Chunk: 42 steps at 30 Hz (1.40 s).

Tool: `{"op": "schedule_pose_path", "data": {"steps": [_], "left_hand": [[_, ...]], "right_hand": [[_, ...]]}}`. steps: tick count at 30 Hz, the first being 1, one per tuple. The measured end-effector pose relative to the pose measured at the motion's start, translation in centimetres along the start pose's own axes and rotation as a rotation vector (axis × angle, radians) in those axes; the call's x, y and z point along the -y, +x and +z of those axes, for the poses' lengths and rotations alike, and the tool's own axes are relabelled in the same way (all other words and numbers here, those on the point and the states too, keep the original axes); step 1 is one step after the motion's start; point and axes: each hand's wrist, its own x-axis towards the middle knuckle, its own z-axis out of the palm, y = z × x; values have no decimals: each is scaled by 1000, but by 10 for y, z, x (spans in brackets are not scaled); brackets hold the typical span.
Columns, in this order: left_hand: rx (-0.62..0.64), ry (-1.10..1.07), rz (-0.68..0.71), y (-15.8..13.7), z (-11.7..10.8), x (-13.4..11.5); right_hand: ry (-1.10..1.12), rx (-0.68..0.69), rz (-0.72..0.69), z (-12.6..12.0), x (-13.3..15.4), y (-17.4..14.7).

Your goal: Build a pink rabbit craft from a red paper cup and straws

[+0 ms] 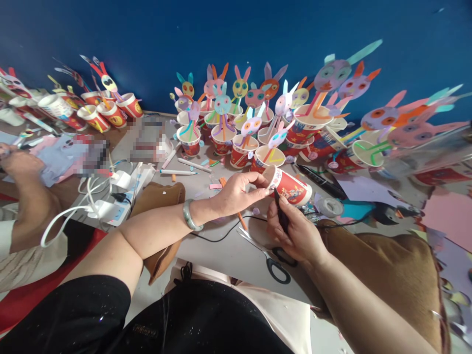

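The left hand (239,194) has its fingers (263,181) curled loosely around the rim end of a red paper cup (291,187); thumb and fingertips touch the white inside edge, and the cup lies on its side in the air above the table, its bottom pointing to the right. The right hand (297,233) is closed around a thin black tool (280,211), probably a marker or a small cutter, I cannot tell which; its tip touches the lower wall of the cup. The cup is smooth printed paper, a cone shape with flat bottom. On the left wrist sits one pale green bangle (190,216), glossy and round.

Under the hands one pair of scissors (267,255) with black handles lies on the grey table (221,250), blades open a little, and a black cable (224,233) crosses beside it. One roll of clear tape (327,206) and one teal glue gun (365,210) lie right of the cup. Behind them stand many finished cups with paper rabbit heads (223,105) on coloured straws; there are more than twenty, and an exact count is not possible. On the left, a white power strip (127,194) lies with white cables, and another person's arm (25,196) rests there
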Motion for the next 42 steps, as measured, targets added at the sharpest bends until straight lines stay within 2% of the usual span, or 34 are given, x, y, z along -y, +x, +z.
{"op": "schedule_pose_path", "data": {"steps": [5,10,16,20,27,42], "left_hand": [[-39,5,-2,1,1,3],[-63,39,65,2,-1,5],[-56,136,140,1,-7,1],[-25,107,108,1,-6,-1],[24,5,-26,2,-4,1],[-6,3,22,-1,-3,0]], "right_hand": [[-47,-23,-25,0,2,-1],[-146,-62,-105,-1,6,-6],[-156,-81,-192,-4,15,-10],[-180,-71,-129,-5,17,-11],[-154,-20,-22,-4,16,-10],[-133,-45,6,-5,16,-9]]}}
